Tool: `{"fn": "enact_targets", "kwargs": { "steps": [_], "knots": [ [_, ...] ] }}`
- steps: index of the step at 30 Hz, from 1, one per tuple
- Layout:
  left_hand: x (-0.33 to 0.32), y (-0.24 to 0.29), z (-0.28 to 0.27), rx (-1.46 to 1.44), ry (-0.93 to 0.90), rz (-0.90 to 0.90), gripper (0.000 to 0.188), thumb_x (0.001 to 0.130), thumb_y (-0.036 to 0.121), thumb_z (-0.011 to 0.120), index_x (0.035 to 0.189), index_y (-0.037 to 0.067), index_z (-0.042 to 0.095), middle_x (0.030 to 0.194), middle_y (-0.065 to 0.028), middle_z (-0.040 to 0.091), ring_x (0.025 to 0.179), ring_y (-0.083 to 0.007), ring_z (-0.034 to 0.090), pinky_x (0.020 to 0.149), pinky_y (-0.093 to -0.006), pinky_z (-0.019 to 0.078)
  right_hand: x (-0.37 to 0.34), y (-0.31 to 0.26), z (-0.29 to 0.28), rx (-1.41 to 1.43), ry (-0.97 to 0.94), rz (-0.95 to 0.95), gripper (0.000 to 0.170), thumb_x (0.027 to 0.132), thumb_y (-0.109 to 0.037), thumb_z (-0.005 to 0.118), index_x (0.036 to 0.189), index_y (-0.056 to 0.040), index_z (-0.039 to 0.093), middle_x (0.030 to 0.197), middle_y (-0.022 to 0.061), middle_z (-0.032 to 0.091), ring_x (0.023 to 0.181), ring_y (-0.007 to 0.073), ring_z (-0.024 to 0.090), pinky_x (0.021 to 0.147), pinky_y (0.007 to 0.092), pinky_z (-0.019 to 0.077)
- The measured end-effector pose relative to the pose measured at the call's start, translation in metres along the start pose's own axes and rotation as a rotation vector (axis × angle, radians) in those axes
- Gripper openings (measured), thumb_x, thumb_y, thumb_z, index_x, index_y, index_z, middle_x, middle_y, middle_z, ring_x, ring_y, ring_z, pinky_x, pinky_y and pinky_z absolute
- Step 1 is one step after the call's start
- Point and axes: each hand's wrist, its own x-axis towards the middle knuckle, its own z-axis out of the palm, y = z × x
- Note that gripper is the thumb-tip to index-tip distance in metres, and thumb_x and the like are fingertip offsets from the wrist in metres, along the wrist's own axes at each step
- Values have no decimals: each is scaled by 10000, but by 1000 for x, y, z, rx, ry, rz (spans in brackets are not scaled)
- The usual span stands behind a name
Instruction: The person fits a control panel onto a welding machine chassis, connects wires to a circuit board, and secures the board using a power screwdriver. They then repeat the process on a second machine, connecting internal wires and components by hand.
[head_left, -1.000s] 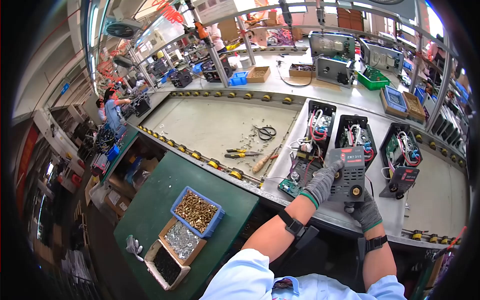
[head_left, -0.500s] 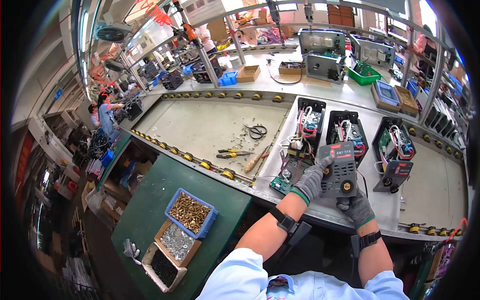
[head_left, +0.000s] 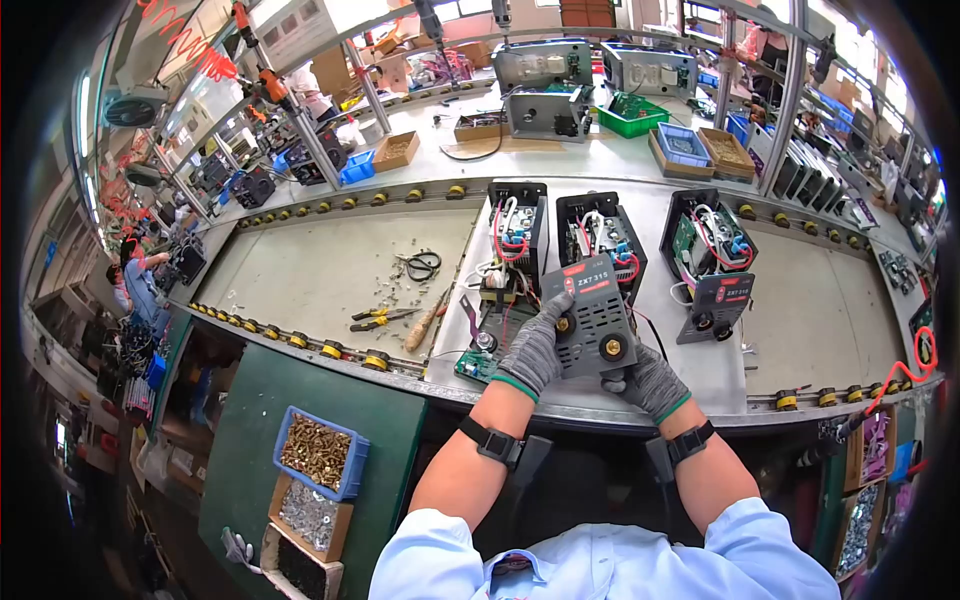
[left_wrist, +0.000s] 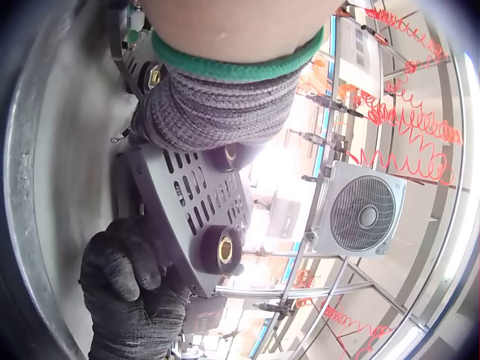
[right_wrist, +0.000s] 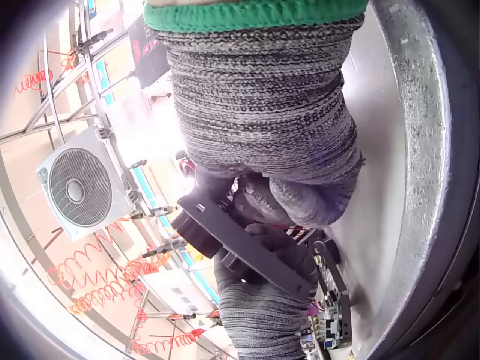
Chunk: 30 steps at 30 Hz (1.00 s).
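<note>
Holding up the dark grey slotted metal panel marked ZX7 315 (head_left: 590,290), tilted between both gloves, over the near part of the pale grey tabletop (head_left: 705,385) and in front of the middle black open-topped unit with red and white wires (head_left: 603,240). Pinching the panel's left side with the left hand (head_left: 532,352), thumb across the front. Curling round the lower edge with the right hand (head_left: 652,388); impossible to tell exactly where every fingertip presses. Best now to brace firmly on the left, gripping by the edge and clear of the round brass-centred sockets (head_left: 613,347). Work the right fingertips lightly, without twisting the sheet. Mind the thin black wire (head_left: 655,335) just beside the panel; avoid snagging or trapping it.
</note>
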Motion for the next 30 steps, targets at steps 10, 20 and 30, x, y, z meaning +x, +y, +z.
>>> {"fn": "enact_targets", "kwargs": {
  "steps": [10, 20, 30],
  "knots": [
    [-15, 3, 12, -14, 8, -31, 571, 864, 358, 788, 1310, 61, 593, 1212, -146, 664, 1042, -306, 692, 912, -506, 594, -4, -11, -12, -23, -137, -22, 297, 918, -249, 739, 1152, -83, 658, 944, 35, 656, 687, 138, 556, 560, 285, 447],
    [-47, -4, 29, -14, -195, 34, 538, 912, 302, 758, 1360, 71, 570, 1257, -145, 650, 1100, -281, 676, 970, -445, 588, -57, -47, 14, -868, 382, -351, 316, 975, -305, 692, 1095, -14, 719, 759, -33, 584, 577, 46, 503, 509, 206, 414],
    [-38, -63, 39, 235, -118, 481, 397, 972, 90, 684, 1344, 4, 579, 1201, -81, 681, 1050, -144, 663, 928, -295, 560, -87, -85, 103, -1315, 283, -543, 251, 981, -235, 670, 1071, -9, 732, 795, -26, 627, 651, 32, 512, 577, 204, 429]
  ]
}}
